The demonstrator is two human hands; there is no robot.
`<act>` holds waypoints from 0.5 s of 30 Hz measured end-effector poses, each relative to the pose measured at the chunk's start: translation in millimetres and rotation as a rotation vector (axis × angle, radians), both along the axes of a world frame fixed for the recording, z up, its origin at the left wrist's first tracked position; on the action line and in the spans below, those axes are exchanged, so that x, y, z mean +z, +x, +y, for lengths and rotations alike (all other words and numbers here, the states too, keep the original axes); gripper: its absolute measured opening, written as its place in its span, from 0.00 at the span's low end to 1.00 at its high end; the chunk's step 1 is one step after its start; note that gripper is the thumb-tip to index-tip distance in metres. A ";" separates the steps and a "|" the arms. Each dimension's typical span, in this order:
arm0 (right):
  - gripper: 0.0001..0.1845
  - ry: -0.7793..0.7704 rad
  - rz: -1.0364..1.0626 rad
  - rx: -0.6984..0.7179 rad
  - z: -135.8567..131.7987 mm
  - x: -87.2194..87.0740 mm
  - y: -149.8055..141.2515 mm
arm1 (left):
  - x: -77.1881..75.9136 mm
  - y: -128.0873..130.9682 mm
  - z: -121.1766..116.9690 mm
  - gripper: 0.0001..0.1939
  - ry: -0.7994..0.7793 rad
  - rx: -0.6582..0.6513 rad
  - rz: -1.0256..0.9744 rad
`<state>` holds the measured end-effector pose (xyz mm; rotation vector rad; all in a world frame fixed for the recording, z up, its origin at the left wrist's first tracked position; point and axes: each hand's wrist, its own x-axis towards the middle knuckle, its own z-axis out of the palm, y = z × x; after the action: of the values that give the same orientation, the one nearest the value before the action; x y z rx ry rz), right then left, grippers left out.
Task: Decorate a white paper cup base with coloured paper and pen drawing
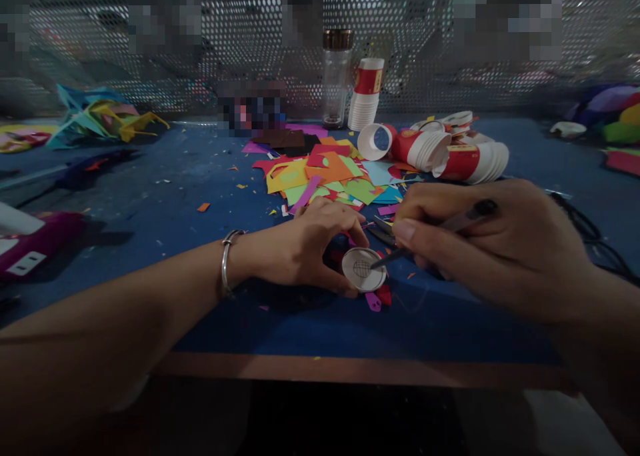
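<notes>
My left hand [320, 246] is curled around a small paper cup [354, 279], thumb on the near side and fingers on the far side. The cup's round white end faces me and bears a dark grid of drawn lines within a circle. In my right hand [480, 243] a dark pen [453, 226] is gripped, its tip touching the cup's end at the grid's right edge. Red and purple paper bits [373, 301] lie under and beside the cup. Dark tool jaws [383, 228] show between the hands, partly hidden.
Colored paper scraps [325, 169] are heaped beyond my hands. Red-and-white paper cups [420, 148] lie behind at right, near a cup stack [365, 96] and a glass bottle [334, 86]. A magenta device [45, 243] sits left; a dark cable [595, 233] lies right. Perforated metal [250, 36] stands behind.
</notes>
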<state>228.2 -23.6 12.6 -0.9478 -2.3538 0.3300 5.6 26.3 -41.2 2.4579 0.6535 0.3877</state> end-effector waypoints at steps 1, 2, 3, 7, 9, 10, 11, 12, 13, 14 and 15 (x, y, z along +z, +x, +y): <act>0.19 0.003 0.001 -0.004 0.0 -0.2 0.0 | 0.3 -0.1 -0.1 0.28 -0.001 0.004 0.004; 0.19 0.007 0.007 -0.006 -0.1 -0.6 0.0 | 0.5 -0.1 -0.3 0.29 -0.002 0.007 0.008; 0.18 0.010 0.018 -0.006 -0.2 -1.1 0.1 | 0.4 -0.2 -0.4 0.29 -0.002 0.006 0.011; 0.15 -0.016 0.074 -0.002 -1.3 -4.0 0.2 | -1.9 -0.3 -0.4 0.28 0.018 -0.006 -0.010; 0.15 -0.038 0.085 -0.006 -1.6 -5.2 -0.1 | -2.7 0.0 -0.4 0.29 0.022 0.003 -0.024; 0.15 -0.047 0.088 -0.002 -1.5 -5.8 -0.4 | -2.7 0.2 -0.4 0.29 0.019 0.007 -0.029; 0.15 -0.052 0.088 0.005 -1.3 -6.3 -0.8 | -2.3 0.5 -0.4 0.29 0.014 0.007 -0.028; 0.14 -0.049 0.090 0.021 -0.9 -6.6 -1.2 | -1.7 0.9 -0.4 0.28 0.009 0.006 -0.025; 0.14 -0.043 0.090 0.036 -0.6 -6.9 -1.7 | -0.9 1.3 -0.4 0.28 0.001 0.003 -0.019; 0.14 -0.036 0.091 0.050 -0.2 -7.0 -2.2 | -0.1 1.7 -0.4 0.29 -0.006 -0.001 -0.014; 0.14 -0.032 0.090 0.060 0.1 -6.9 -2.6 | 0.5 2.1 -0.3 0.29 -0.015 -0.002 -0.021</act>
<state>225.5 -23.5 5.7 -0.8606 -2.3043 0.4263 7.6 26.0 -40.6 2.4366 0.6428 0.4051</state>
